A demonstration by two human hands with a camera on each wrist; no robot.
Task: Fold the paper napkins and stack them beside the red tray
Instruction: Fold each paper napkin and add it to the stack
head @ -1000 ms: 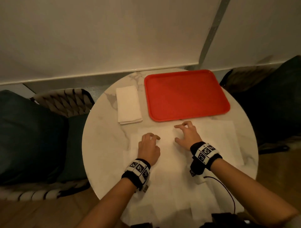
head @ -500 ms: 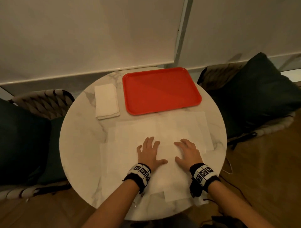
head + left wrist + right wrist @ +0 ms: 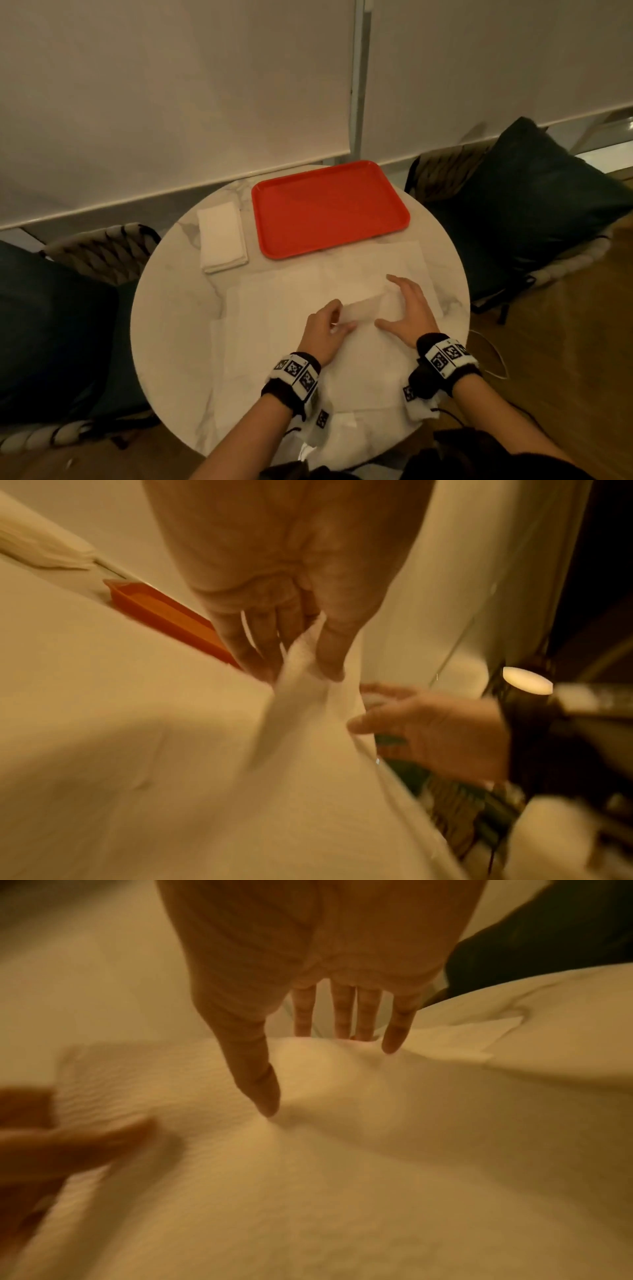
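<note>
Several unfolded white paper napkins (image 3: 291, 301) lie overlapping on the near half of the round marble table (image 3: 164, 308). My left hand (image 3: 325, 330) pinches the edge of the top napkin (image 3: 301, 680) between thumb and fingers and lifts it. My right hand (image 3: 407, 315) lies with straight, spread fingers on the same napkin (image 3: 325, 1069), thumb tip pressing it down. A stack of folded napkins (image 3: 222, 236) sits left of the red tray (image 3: 329, 209), which is empty at the table's far side.
Dark green cushions on woven chairs stand at left (image 3: 51, 325) and right (image 3: 534, 212) of the table. A pale wall and blind rise right behind the tray. A thin cable (image 3: 493, 353) hangs off the table's right edge.
Both hands lay flat on the napkins half a second ago. Now the left hand has pinched up a napkin edge, and the right hand has shifted forward and right. The head view has also moved.
</note>
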